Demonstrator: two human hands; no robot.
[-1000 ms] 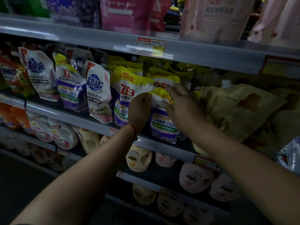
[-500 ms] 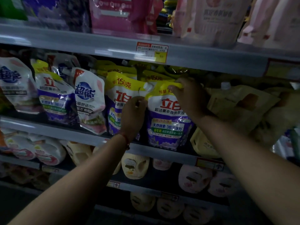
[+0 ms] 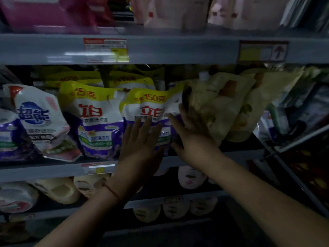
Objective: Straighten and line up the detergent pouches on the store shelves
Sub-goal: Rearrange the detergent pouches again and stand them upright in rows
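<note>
A yellow, white and purple detergent pouch (image 3: 151, 104) stands upright at the front of the middle shelf (image 3: 53, 169). My left hand (image 3: 140, 145) lies flat against its lower front with fingers straight. My right hand (image 3: 188, 138) presses the pouch's right side with fingers spread, next to a pale yellow pouch (image 3: 219, 104). A matching yellow and purple pouch (image 3: 96, 118) stands just to the left, and a white and blue pouch (image 3: 39, 120) leans further left.
More yellow pouches stand behind the front row. The upper shelf (image 3: 178, 49) carries pink and pale pouches and price tags. Below are shelves of white jugs (image 3: 58, 189). A darker rack (image 3: 293, 125) adjoins on the right.
Both hands let go of the pouch's top and sides and now lie flat on its lower front. The pouch stands more upright. The view has moved closer and to the right.
</note>
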